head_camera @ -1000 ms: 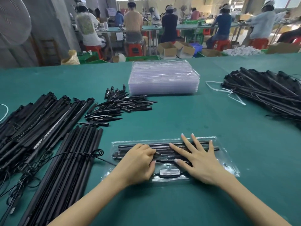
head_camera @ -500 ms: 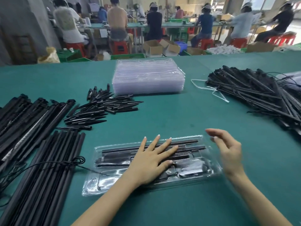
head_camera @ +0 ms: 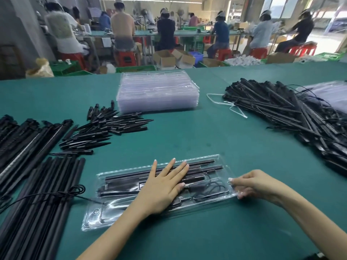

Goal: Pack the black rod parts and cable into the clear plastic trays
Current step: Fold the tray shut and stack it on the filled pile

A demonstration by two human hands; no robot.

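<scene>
So, quick rundown of where this sits:

Left hand (head_camera: 163, 188): flat, fingers straight, pressing down on the clear tray (head_camera: 93, 220) that lies right under it on the worktop (head_camera: 216, 139).

Right hand (head_camera: 251, 184): fingers curled, pinching the tray's short end just beside the left hand's fingertips.

Contents: black rod parts (head_camera: 202, 163) lie in the long slots beyond the left hand's fingers, and the cable (head_camera: 214, 186) is coiled in the pocket between both hands.

Handling: thin clear plastic, so I'd guess it's light, floppy and a bit slick (bends if lifted by one corner). Best held by the rim at both ends, or kept flat.

Count: one filled tray, one stack of empty trays (head_camera: 157, 91) well beyond the hands, four piles of loose black parts, two left of the left hand, one of short spikes (head_camera: 105, 128) ahead of it, one tangled pile (head_camera: 293, 117) beyond the right. Single pieces are too many to count.
</scene>
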